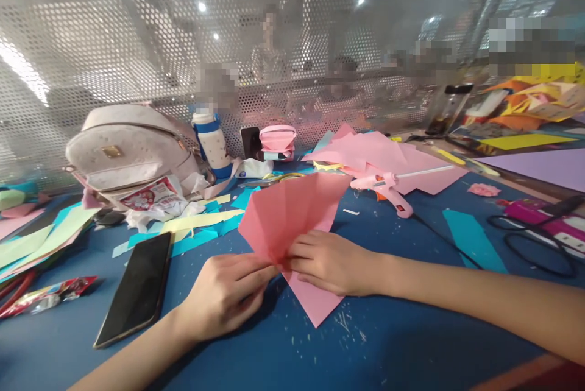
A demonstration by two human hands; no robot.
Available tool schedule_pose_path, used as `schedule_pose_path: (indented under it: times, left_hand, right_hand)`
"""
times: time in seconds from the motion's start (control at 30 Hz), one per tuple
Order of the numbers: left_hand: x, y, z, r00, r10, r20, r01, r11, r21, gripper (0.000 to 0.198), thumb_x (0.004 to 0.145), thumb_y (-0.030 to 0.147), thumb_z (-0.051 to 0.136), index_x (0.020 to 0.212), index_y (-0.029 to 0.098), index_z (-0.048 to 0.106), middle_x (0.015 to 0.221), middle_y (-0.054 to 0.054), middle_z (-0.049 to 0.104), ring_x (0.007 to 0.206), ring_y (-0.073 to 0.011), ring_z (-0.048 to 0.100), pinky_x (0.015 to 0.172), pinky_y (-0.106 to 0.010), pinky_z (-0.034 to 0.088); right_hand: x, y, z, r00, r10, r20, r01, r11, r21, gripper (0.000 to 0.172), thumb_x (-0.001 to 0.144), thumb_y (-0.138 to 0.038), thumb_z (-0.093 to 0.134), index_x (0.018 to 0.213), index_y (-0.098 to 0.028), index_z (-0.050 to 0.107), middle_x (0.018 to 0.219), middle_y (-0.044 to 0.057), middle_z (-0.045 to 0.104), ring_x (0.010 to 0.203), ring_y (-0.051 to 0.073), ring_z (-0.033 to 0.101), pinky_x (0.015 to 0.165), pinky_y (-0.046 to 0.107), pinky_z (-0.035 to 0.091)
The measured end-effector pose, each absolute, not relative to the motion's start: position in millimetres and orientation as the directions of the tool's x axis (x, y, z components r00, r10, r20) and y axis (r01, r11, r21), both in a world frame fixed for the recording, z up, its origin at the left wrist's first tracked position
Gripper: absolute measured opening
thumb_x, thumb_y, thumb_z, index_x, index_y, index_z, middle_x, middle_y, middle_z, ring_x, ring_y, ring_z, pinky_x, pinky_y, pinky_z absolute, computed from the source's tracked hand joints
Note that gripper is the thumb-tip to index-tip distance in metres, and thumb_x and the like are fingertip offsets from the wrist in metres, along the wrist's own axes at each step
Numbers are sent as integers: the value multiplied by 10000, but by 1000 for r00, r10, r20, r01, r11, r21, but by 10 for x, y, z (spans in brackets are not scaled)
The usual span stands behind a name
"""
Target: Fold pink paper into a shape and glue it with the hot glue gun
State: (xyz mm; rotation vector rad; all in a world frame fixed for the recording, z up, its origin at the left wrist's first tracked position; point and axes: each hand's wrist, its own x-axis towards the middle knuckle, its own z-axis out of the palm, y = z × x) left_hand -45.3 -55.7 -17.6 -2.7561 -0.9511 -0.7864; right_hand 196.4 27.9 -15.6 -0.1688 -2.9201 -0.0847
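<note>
Pink paper (292, 208), creased into a fan, stood over the middle of the blue bench (388, 342), gathered base between both hands, a flat pointed corner toward the person. Left hand (231, 293) pinched the gathered base, thumb against fingers. Right hand (333, 263) gripped from the other side, fingers bent at the gather, thumb hidden. Just beyond, on the right: pink glue gun (388, 189) lying down, black cord (443, 242) trailing from the handle. Pink sheets (365, 156) lay in a pile behind it. Blue strip (473, 242) lay by the cord, near a magenta power strip (534, 220). Left of the left hand: dark phone (137, 287), screen up; yellow scraps (205, 220) behind it. Farther back: pale backpack (128, 147), white-and-blue bottle (212, 144) just beside it, perforated screen (159, 44) behind them.
</note>
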Motion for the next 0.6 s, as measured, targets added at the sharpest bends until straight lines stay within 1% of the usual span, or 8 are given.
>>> schedule_pose_path:
  times: [0.07, 0.13, 0.23, 0.4, 0.5, 0.6]
  left_hand:
    - [-477, -540, -204, 682, 531, 502, 563, -820, 103, 413, 869, 75, 493, 1268, 163, 554, 1211, -90, 681, 1092, -198, 657, 829, -310, 572]
    - [-484, -529, -236, 688, 537, 488, 549, -825, 134, 438, 870, 61, 485, 1294, 154, 541, 1270, -101, 650, 1179, -198, 613, 899, -318, 561]
    - [-492, -508, -272, 666, 566, 486, 562, -809, 173, 407, 886, 74, 490, 1279, 149, 561, 1227, -109, 675, 1154, -192, 631, 910, -318, 566]
    - [-527, -470, -294, 621, 593, 512, 591, -784, 191, 362, 897, 82, 500, 1239, 147, 597, 1178, -109, 701, 1112, -188, 657, 876, -299, 582]
    - [-537, -469, -286, 588, 606, 536, 603, -770, 209, 356, 901, 85, 492, 1232, 153, 605, 1170, -100, 706, 1086, -180, 671, 868, -282, 580]
    - [-520, -493, -270, 513, 662, 546, 632, -722, 282, 361, 905, 92, 490, 1235, 175, 611, 1159, -75, 714, 1002, -152, 706, 843, -234, 577]
  right_hand:
    - [1974, 289, -168, -970, 101, 221, 110, 994, 28, 286, 1003, -272, 417, 1141, -134, 627, 1103, 94, 644, 985, 211, 531, 868, 348, 436]
    - [1980, 292, -181, -970, 100, 222, 107, 994, 20, 277, 1003, -262, 418, 1119, -135, 634, 1103, 95, 648, 988, 209, 532, 871, 345, 436]
    - [1980, 294, -197, -969, 97, 227, 104, 994, 21, 263, 999, -259, 428, 1099, -146, 643, 1100, 100, 649, 1002, 211, 536, 874, 356, 437]
    - [1970, 295, -201, -970, 74, 231, 88, 995, 50, 265, 997, -258, 431, 1114, -148, 641, 1048, 103, 660, 1000, 216, 545, 869, 376, 441]
    - [1969, 296, -206, -969, 70, 236, 84, 995, 50, 252, 992, -251, 447, 1126, -151, 635, 1070, 102, 657, 1038, 216, 545, 879, 376, 442]
    - [1971, 301, -220, -970, 51, 236, 68, 995, 66, 257, 997, -247, 434, 1132, -144, 628, 1121, 101, 649, 1055, 216, 551, 902, 383, 442]
